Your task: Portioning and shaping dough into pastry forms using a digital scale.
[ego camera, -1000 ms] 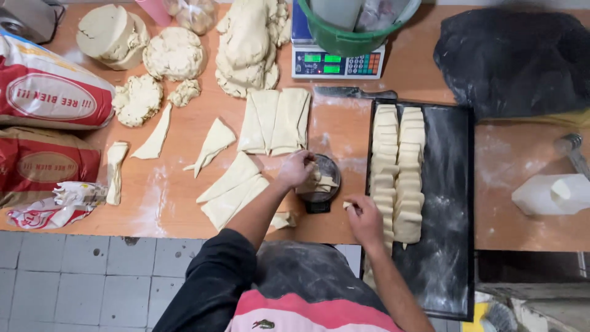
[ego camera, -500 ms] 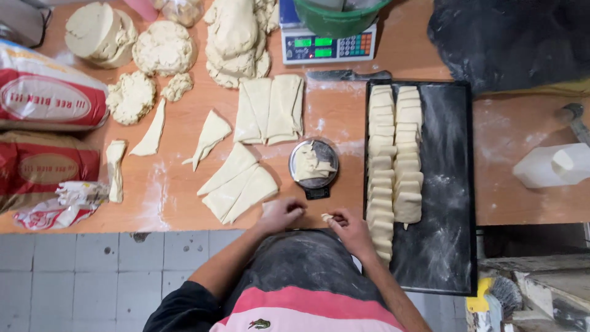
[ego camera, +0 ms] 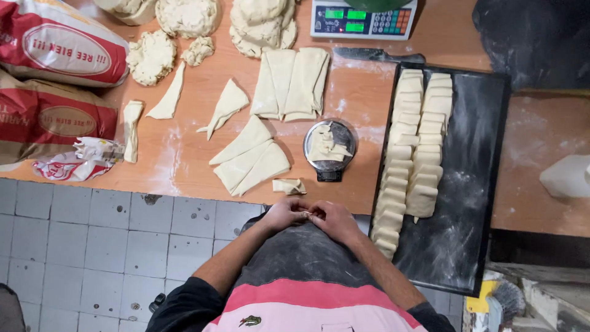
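We are looking down into a small bakery's working room. The floury wooden tabletop (ego camera: 184, 166) carries dough lumps (ego camera: 261, 21), cut dough triangles (ego camera: 249, 157) and a stack of folded dough sheets (ego camera: 292, 83). Large flour sacks (ego camera: 55, 43) lie at its left end. We see a digital scale (ego camera: 362, 18) at the back, a small round scale (ego camera: 330, 147) holding dough scraps, and a black baking tray (ego camera: 473, 184) lined with rows of shaped dough pieces (ego camera: 415, 141). Below is a tiled floor (ego camera: 92, 246).

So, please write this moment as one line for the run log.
left hand: pinching small dough piece | right hand: pinching same piece | near: folded dough scrap, small scale, black tray of dough rows
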